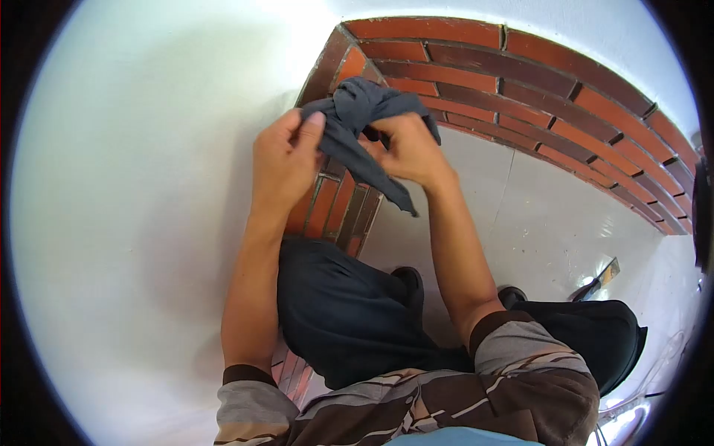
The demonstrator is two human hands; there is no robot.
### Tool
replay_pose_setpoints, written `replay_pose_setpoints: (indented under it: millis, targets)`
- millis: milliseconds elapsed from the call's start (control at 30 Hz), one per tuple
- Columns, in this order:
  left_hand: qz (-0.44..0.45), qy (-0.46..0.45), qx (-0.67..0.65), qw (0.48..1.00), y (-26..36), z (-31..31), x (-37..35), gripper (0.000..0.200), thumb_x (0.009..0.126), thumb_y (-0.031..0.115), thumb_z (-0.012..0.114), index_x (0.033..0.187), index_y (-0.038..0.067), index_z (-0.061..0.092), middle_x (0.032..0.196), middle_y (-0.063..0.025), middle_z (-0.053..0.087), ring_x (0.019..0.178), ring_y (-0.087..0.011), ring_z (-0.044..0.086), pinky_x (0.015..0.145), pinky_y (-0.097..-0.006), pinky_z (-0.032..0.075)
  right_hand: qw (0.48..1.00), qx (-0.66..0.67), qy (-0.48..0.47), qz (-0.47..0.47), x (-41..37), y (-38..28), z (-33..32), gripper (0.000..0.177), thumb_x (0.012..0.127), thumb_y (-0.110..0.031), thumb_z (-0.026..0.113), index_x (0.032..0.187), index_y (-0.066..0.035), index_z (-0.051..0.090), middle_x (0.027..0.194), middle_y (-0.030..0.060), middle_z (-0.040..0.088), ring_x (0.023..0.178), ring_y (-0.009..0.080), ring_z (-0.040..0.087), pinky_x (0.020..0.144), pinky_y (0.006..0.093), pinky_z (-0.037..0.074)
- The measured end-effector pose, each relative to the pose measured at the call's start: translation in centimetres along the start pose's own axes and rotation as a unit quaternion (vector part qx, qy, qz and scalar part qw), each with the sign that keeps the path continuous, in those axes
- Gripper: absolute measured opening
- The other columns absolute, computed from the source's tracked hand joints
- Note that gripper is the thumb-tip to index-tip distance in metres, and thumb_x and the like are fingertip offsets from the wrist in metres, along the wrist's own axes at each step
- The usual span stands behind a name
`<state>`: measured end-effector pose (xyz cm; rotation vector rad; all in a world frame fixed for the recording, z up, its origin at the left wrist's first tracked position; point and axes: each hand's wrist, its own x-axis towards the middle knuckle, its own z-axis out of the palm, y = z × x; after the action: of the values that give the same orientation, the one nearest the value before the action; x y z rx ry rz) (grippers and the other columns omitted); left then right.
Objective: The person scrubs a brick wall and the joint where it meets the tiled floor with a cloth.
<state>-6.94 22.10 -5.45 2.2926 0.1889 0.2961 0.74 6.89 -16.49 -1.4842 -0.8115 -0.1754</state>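
Observation:
A dark grey cloth (355,106) is bunched and twisted in front of me, with one pointed end hanging down to the right. My left hand (288,152) pinches its left side, the thumb lying on top of the fabric. On the other side, my right hand (405,151) is closed on the cloth, its fingers curled and partly hidden beneath the folds. Both hands are raised in front of the corner of the brick facing.
Red and brown brick facing (476,78) covers the low wall ahead; a plain white wall (149,186) rises at left. On the tiled floor (476,201) at right lies a scraper with a dark handle (587,289). My bent knees are below my hands. Cables lie at lower right.

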Motion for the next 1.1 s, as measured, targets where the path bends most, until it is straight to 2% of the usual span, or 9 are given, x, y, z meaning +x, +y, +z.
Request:
replay_pose_setpoints:
  millis: [200,333,433,500,633,700,800,933,1100]
  targets:
    - [-0.003,0.018,-0.397,0.918,-0.5,-0.8,0.6,0.024,0.102,0.02,0.045,0.107,0.0,0.058,0.105,-0.0115,0.066,0.097,-0.0191,0.064,0.088,-0.0353,0.051,0.98,0.187,0.056,0.047,0.0,2.3,-3.2,0.02,0.084,-0.013,0.075,0.095,0.003,0.07,0.074,0.0059,0.068,0.065,0.0114,0.057,0.058,0.0291,0.046]
    - [0.052,-0.013,-0.382,0.923,-0.1,-0.4,0.6,0.029,0.1,0.016,0.04,0.114,-0.006,0.053,0.109,-0.0153,0.063,0.102,-0.024,0.064,0.092,-0.0392,0.051,0.958,0.164,0.114,0.205,-0.6,2.2,-3.1,0.009,0.086,-0.004,0.068,0.092,0.003,0.069,0.081,0.0014,0.067,0.068,0.0076,0.057,0.06,0.0261,0.048]
    - [0.069,-0.128,-0.145,0.979,1.3,-0.2,-1.1,0.018,0.091,0.012,0.054,0.097,-0.004,0.06,0.095,-0.0087,0.065,0.089,-0.0163,0.062,0.079,-0.0313,0.049,0.889,0.376,0.206,0.161,0.3,2.5,-1.6,0.018,0.085,0.001,0.066,0.103,0.004,0.066,0.097,0.0052,0.068,0.084,0.0101,0.062,0.075,0.0274,0.051]
    - [0.09,-0.268,0.04,0.958,2.2,-0.6,-0.9,0.014,0.083,0.01,0.065,0.09,-0.003,0.067,0.085,-0.0062,0.066,0.079,-0.0117,0.06,0.071,-0.0273,0.046,0.808,0.546,0.194,0.105,-0.1,2.2,-1.6,0.033,0.089,-0.007,0.063,0.12,0.004,0.059,0.114,0.0102,0.066,0.102,0.0183,0.064,0.089,0.0326,0.052]
    - [0.111,-0.229,0.092,0.963,2.7,0.4,-1.5,0.018,0.085,0.011,0.067,0.098,-0.002,0.068,0.087,-0.003,0.066,0.076,-0.0073,0.057,0.068,-0.0238,0.046,0.646,0.754,0.123,-0.002,-0.7,2.5,-1.7,0.052,0.097,-0.032,0.041,0.136,0.003,0.047,0.13,0.0178,0.058,0.115,0.0296,0.06,0.098,0.0433,0.051]
    - [0.014,-0.156,0.153,0.976,2.9,0.1,-1.3,0.023,0.086,0.017,0.07,0.1,-0.002,0.068,0.086,-0.0032,0.067,0.073,-0.0067,0.058,0.064,-0.0236,0.047,0.659,0.728,0.187,0.006,-0.9,3.0,-1.6,0.054,0.097,-0.033,0.037,0.136,0.003,0.047,0.131,0.0183,0.057,0.116,0.0305,0.059,0.099,0.0445,0.05]
    - [0.035,-0.01,0.012,0.999,0.8,1.6,-0.1,0.029,0.089,0.024,0.071,0.104,-0.001,0.067,0.085,-0.0029,0.068,0.071,-0.0058,0.06,0.059,-0.023,0.046,0.642,0.738,0.207,0.005,-1.5,4.5,-1.1,0.055,0.096,-0.034,0.036,0.134,0.004,0.049,0.13,0.0189,0.058,0.116,0.0318,0.059,0.1,0.0454,0.049]
    - [-0.022,-0.07,0.011,0.997,1.5,2.3,-0.2,0.03,0.09,0.023,0.069,0.103,-0.003,0.068,0.081,-0.0075,0.07,0.071,-0.0095,0.063,0.067,-0.0253,0.051,0.62,0.761,0.194,0.004,-2.1,5.2,-0.5,0.054,0.095,-0.033,0.037,0.129,0.005,0.053,0.127,0.0191,0.06,0.115,0.0321,0.06,0.099,0.0451,0.049]
    - [-0.018,-0.002,-0.089,0.996,-0.5,1.3,0.8,0.014,0.095,0.017,0.063,0.097,0.004,0.067,0.087,0.0032,0.064,0.074,-0.0042,0.055,0.066,-0.0209,0.046,0.659,0.733,0.165,0.006,-2.3,5.3,-2.2,0.052,0.094,-0.033,0.038,0.124,0.006,0.057,0.125,0.0193,0.061,0.113,0.0319,0.061,0.097,0.0443,0.05]
